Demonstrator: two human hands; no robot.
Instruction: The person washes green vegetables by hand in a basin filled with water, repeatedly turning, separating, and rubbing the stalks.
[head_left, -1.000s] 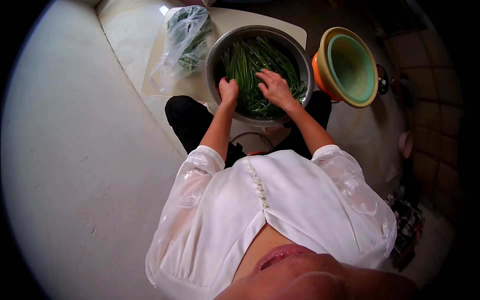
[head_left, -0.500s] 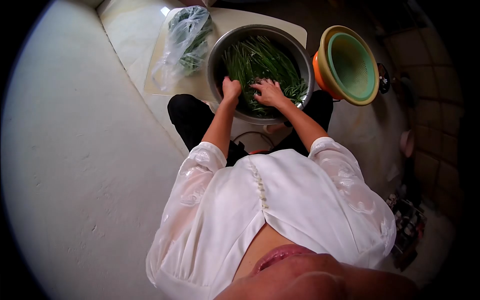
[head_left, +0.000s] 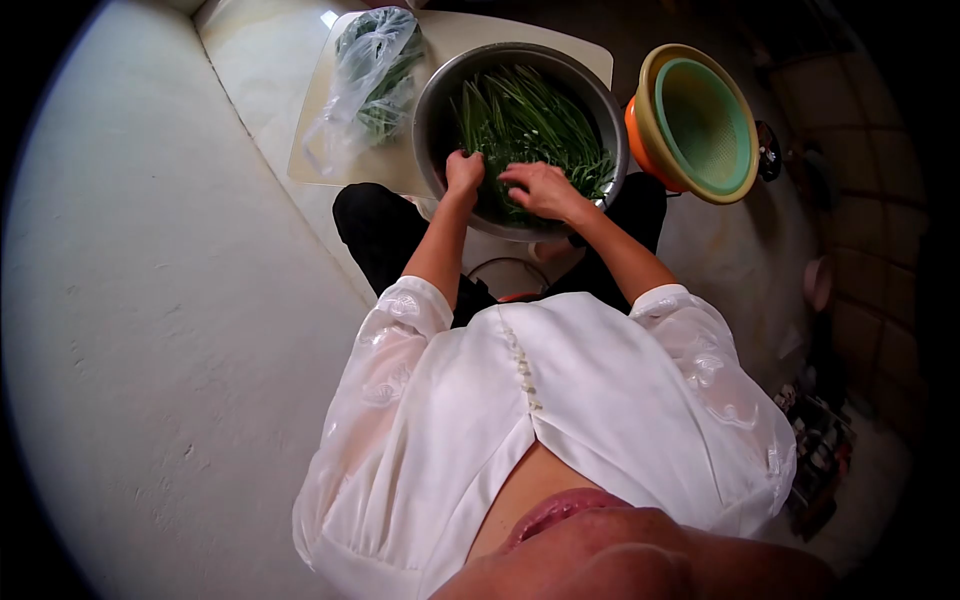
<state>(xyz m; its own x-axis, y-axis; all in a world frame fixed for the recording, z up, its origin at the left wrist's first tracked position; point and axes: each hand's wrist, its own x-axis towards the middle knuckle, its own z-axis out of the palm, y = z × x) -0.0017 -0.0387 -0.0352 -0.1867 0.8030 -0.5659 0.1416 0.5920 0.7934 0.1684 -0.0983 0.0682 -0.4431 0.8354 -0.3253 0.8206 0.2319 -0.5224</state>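
Observation:
Long green leafy stalks (head_left: 530,110) lie in a large round metal basin (head_left: 431,110) between my knees. At the basin's left side my left hand (head_left: 464,172) is closed at the edge of the greens; what its fingers hold, if anything, is too small to make out. My right hand (head_left: 541,189) is over the near part of the greens, palm down with its fingers apart, pointing left toward my left hand. Some of the stalks near my hands look wet.
Under the basin's far side is a cream board (head_left: 310,150), with a clear plastic bag of greens (head_left: 375,75) on its left. To the right stand stacked basins (head_left: 650,150) with a green strainer (head_left: 705,130) inside. A pink object (head_left: 817,284) lies farther right.
My right hand has come down and left toward the near side of the basin. The greens have shifted right, away from my left hand, which stays at the left side.

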